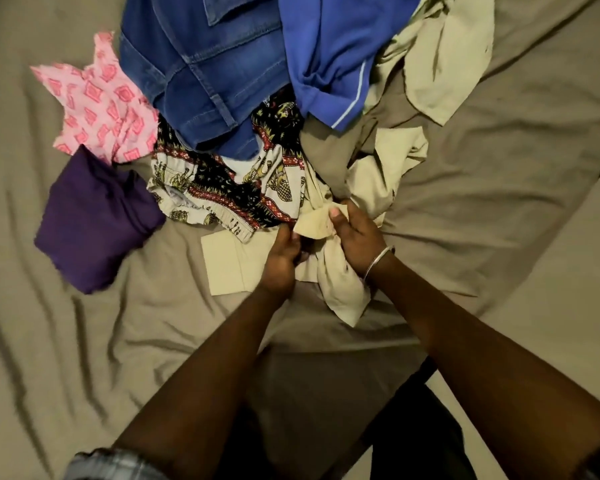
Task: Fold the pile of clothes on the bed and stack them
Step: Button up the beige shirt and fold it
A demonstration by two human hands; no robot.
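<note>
Both your hands are on the cream garment (340, 292) at the near edge of the pile of clothes (257, 109), which lies on the tan bed sheet (84, 341). Your right hand (357, 237), with a thin metal bangle (378, 261) at the wrist, has its fingers curled around a bunched fold of that cream cloth, the thumb pressed on top of it. Your left hand (283, 261) sits just beside it, fingers curled into the same cloth from the other side; the fingertips are hidden under the fold, so how much it has hold of cannot be told exactly. A loose end of the garment hangs toward you between your forearms, and a flat cream panel (226, 265) of cloth lies on the sheet to the left of your left hand. Just beyond your hands is the patterned black, red and cream piece (222, 188), partly under the blue jeans (194, 71). A bright blue shirt (326, 53) with a pale stripe lies on the jeans' right, and more cream cloth (447, 57) spreads to its right. To the left of the pile sit a pink printed piece (94, 105) and, touching it on the near side, a folded purple garment (90, 216).
</note>
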